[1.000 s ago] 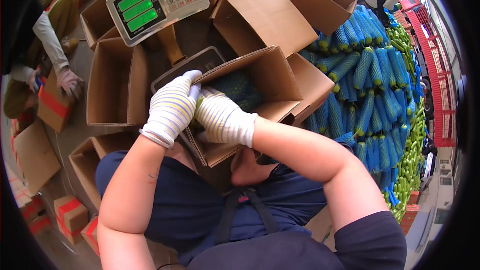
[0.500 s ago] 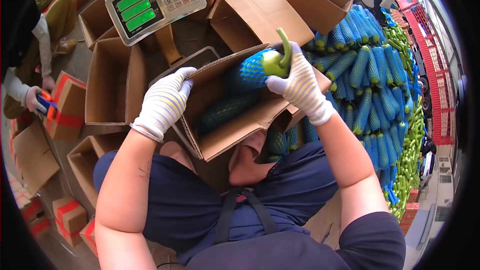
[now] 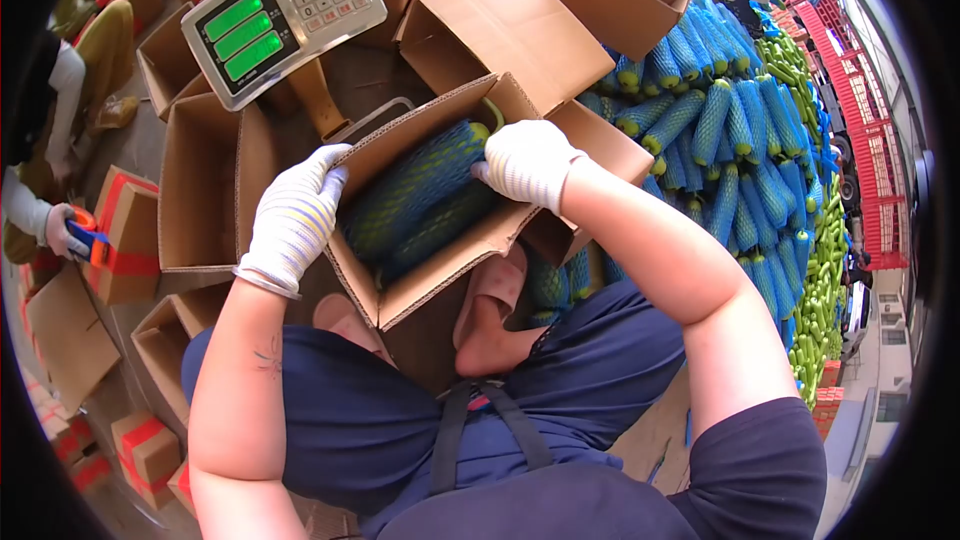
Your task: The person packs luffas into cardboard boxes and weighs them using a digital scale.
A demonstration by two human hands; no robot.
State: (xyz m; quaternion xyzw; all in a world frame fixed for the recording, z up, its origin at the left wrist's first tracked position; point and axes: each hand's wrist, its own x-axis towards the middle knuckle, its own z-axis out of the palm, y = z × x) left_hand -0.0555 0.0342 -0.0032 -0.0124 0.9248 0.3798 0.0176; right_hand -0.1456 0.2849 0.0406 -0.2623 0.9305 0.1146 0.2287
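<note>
The left hand (image 3: 293, 218) grips the box (image 3: 440, 270) flap, fingers closed. The right hand (image 3: 526, 162) presses a netted gourd (image 3: 415, 185) inside, fingers curled. The scale (image 3: 283, 15) digits are unreadable.

The right hand (image 3: 525, 162), which half a second ago held a netted gourd (image 3: 415, 185) up above the box (image 3: 430, 285), has come down and now presses it into the box, on top of what seems another. The left hand (image 3: 293, 220) has slid along the box's left wall.
</note>
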